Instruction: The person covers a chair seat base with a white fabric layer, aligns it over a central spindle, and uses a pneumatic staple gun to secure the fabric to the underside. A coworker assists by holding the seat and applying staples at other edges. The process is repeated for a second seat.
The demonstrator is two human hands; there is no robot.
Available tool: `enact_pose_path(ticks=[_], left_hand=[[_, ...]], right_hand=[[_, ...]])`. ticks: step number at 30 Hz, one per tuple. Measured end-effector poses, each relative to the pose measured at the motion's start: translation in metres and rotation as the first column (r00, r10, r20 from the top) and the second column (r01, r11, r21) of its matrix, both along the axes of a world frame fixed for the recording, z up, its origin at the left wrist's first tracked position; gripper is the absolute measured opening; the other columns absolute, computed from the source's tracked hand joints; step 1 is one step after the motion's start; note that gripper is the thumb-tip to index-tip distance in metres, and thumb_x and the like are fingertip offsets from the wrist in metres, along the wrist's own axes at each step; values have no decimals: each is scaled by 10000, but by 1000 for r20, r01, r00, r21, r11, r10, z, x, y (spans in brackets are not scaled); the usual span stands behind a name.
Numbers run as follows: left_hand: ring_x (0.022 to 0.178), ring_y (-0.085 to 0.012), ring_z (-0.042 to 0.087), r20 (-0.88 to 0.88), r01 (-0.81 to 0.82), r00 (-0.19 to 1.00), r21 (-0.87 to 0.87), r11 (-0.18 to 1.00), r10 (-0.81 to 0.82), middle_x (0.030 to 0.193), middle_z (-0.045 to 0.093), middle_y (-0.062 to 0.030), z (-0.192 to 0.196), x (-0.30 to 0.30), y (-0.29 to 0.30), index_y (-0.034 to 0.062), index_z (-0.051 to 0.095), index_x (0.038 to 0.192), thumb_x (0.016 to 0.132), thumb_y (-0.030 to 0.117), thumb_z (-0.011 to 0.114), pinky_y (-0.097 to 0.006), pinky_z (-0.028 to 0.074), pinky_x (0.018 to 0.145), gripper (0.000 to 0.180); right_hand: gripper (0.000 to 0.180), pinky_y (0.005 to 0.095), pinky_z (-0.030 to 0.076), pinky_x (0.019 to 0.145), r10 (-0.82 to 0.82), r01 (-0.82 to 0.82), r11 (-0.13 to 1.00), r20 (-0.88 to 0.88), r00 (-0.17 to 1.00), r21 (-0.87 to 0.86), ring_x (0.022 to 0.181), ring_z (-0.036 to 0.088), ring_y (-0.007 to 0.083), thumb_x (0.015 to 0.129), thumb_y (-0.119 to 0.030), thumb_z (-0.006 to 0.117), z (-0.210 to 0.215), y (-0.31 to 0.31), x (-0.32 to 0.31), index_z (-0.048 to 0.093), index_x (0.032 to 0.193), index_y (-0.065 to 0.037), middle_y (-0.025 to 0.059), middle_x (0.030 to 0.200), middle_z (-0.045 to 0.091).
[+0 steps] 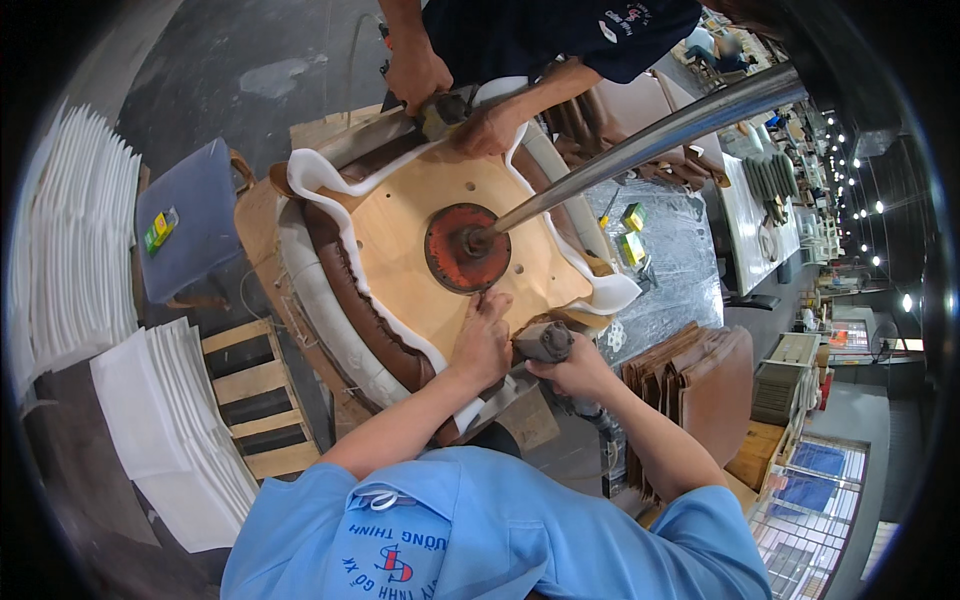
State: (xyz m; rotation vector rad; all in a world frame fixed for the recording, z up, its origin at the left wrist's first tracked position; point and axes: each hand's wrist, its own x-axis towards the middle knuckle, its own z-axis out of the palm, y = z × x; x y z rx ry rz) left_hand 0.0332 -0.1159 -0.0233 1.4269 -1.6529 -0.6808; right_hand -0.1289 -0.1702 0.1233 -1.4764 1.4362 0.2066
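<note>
Wooden board (395, 235): lies flat in the centre of the frame, framed by white padding (345, 225) and a brown cover (395, 355).
Red disc (447, 268): sits on the board at mid-frame, at the foot of a metal rod (650, 146) slanting to the upper right.
Left hand (484, 342): reaches over the board's lower edge, fingers bunched just below the disc; whether they pinch anything, one cannot tell.
Right hand (578, 368): clamps around a handheld tool (545, 342) right of the left hand, at the board's lower edge.
Co-worker: at top centre, one hand (418, 76) grips a second tool (444, 114); the other (490, 130) is at the board's upper edge.
Surroundings: white sheets (75, 240) stack at far left; brown pieces (705, 400) pile at lower right.
</note>
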Motion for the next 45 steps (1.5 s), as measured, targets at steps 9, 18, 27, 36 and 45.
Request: enact_pose_path(ticks=[9, 18, 27, 36, 45], left_hand=[[1598, -477, 334, 19, 62, 998, 123, 990, -65, 1562, 518, -230, -1, 12, 13, -42, 744, 822, 809, 26, 743, -639, 228, 1326, 70], [1585, -462, 370, -12, 16, 1000, 57, 998, -15, 1507, 539, -237, -5, 9, 16, -111, 749, 966, 789, -26, 716, -616, 268, 1327, 199], [1470, -481, 493, -140, 45, 989, -7, 999, -46, 1507, 570, -244, -2, 45, 19, -6, 702, 1054, 885, -6, 681, -554, 389, 1242, 171], [1328, -384, 653, -383, 88, 924, 252, 964, 16, 1459, 657, -199, 85, 89, 61, 17, 713, 1118, 985, 86, 660, -447, 514, 1119, 159], [1334, -353, 651, -680, 627, 653, 238, 742, -334, 1472, 651, -205, 123, 50, 128, 32, 697, 1199, 1009, 152, 706, -428, 496, 1142, 225]], right_hand=[[351, 344, 545, 570, -27, 27, 1000, -8, 1000, -14, 591, 654, 140, 952, -221, 859, -1, 2, -2, 726, 1218, -34, 65, 870, 748], [333, 345, 530, 561, -15, 15, 1000, -24, 1000, -3, 569, 635, 133, 948, -213, 863, -5, 11, 9, 733, 1194, -30, 52, 818, 738], [308, 343, 523, 553, -31, 31, 1000, 17, 999, 0, 558, 632, 134, 939, -200, 861, -1, 14, 10, 743, 1164, -26, 50, 759, 711], [290, 328, 513, 540, -75, 76, 994, 17, 997, -75, 586, 643, 136, 954, -157, 848, -10, 32, 7, 709, 1158, -5, 43, 768, 701], [385, 329, 537, 594, -581, 664, 702, 332, 743, -258, 670, 652, 132, 972, -131, 835, -37, 134, -105, 683, 1310, -28, 24, 888, 696]])
